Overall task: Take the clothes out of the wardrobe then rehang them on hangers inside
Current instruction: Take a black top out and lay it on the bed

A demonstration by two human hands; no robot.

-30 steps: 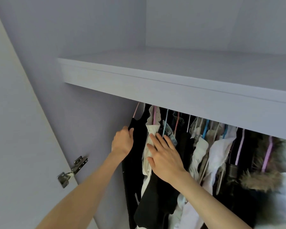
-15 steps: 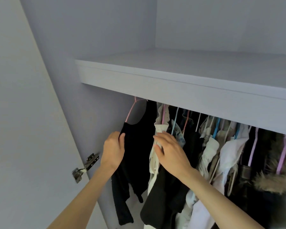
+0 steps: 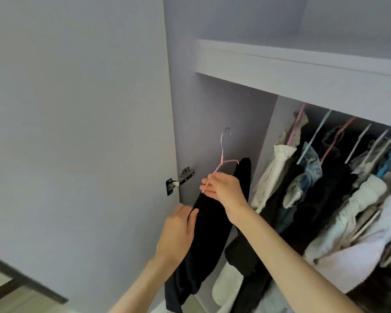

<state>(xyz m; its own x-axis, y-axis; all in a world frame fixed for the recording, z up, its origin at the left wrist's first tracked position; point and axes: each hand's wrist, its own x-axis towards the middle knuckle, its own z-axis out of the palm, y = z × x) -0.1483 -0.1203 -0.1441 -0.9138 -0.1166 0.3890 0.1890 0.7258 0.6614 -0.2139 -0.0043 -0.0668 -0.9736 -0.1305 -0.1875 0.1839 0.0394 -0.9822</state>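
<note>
A: Nearest to us, the left hand (image 3: 178,233) has its fingers and thumb curled round the edge of the black garment (image 3: 203,240), low down on the fabric. What is it for?

B: I would say it steadies the cloth. Just above, the right hand (image 3: 224,190) pinches the pink hanger (image 3: 221,163) by one sloping arm. The metal hook points up, free of any rail.

A: So the garment is outside the wardrobe?

B: In front of the open side, yes, draped from the hanger and hanging between the two hands, close to the door hinge (image 3: 178,180).

A: How should the stripping go?

B: In my judgement, keep the hanger level with the right hand and draw the fabric down and off one shoulder at a time with the left. Pulling both sides at once could snag the cloth.

A: And behind?

B: The other clothes (image 3: 325,177) hang packed together on coloured hangers under the shelf (image 3: 280,71). Keep the hook clear of them.
</note>
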